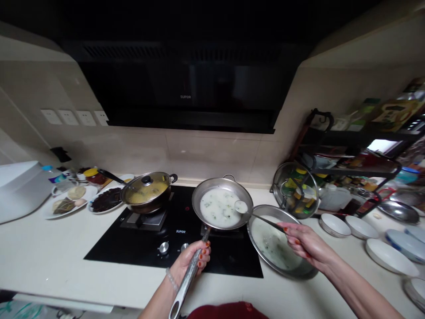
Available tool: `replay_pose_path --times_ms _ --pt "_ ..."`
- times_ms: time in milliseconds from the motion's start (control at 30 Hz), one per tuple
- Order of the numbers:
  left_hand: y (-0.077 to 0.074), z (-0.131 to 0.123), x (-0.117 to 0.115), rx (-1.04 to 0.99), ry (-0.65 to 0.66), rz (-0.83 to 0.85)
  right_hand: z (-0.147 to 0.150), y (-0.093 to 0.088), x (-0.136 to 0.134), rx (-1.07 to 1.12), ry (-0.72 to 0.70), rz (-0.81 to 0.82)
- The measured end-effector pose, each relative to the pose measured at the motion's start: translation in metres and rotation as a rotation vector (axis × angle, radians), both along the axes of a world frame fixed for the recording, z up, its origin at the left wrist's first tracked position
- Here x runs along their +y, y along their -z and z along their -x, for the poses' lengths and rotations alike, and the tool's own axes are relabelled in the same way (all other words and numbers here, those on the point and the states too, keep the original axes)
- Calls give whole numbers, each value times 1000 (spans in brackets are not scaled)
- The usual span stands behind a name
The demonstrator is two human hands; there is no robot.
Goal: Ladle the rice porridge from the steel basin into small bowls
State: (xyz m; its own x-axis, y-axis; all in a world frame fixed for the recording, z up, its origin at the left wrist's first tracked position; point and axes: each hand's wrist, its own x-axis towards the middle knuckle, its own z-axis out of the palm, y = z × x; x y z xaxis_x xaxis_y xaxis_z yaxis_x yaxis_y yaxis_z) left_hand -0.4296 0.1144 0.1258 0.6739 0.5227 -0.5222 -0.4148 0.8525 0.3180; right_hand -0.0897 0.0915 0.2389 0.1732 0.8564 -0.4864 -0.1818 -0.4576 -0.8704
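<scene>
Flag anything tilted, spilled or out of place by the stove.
The pan of white soup sits tipped toward the steel basin, left hand gripping its handle, right hand holding the ladle. A glass lid stands on edge against the rack. No spill shows.

One view, head-worn: looks forward and down at the black cooktop [133, 241] from close by the counter [49, 261] edge. Range hood [179, 88] up top, left hand [192, 259] and right hand [303, 243] at frame bottom.

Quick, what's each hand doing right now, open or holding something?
Left hand: closed around the pan handle.
Right hand: closed on the ladle.
</scene>
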Motion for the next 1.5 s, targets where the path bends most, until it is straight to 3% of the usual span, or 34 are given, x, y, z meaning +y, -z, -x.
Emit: replay_pose_path --times_ms 167,333,500,567,667,733,867,1000,1200,1300,1400,1500 --pt "-1 0 -2 11 -38 23 -37 2 -27 -57 129 3" --pt "-1 0 -2 -17 -27 23 -65 32 -47 -305 172 41" --pt "3 1 1 -47 29 15 -85 83 -61 -920 -70 -138" --pt "5 1 2 -45 28 18 -88 95 -66 -1160 -198 -139" --pt "8 1 2 -49 -4 6 -85 96 -70 -1421 -336 -42" --pt "9 1 3 -44 12 -12 -76 84 -66 -1478 -330 -48" --pt "11 2 4 -49 48 -36 -43 55 -43 -1314 -254 -255" --pt "11 1 3 -61 -1 -17 1 38 -12 -1217 -383 -379" --pt "5 0 3 -40 -7 -25 45 34 28 -1235 -604 -324" --pt "6 -1 3 -9 52 -30 56 37 44 -926 -502 -275" --pt "5 -3 4 0 -10 -25 63 38 52 -628 -377 -155" --pt "4 -4 3 7 -43 -19 67 33 54 -470 -337 -20"
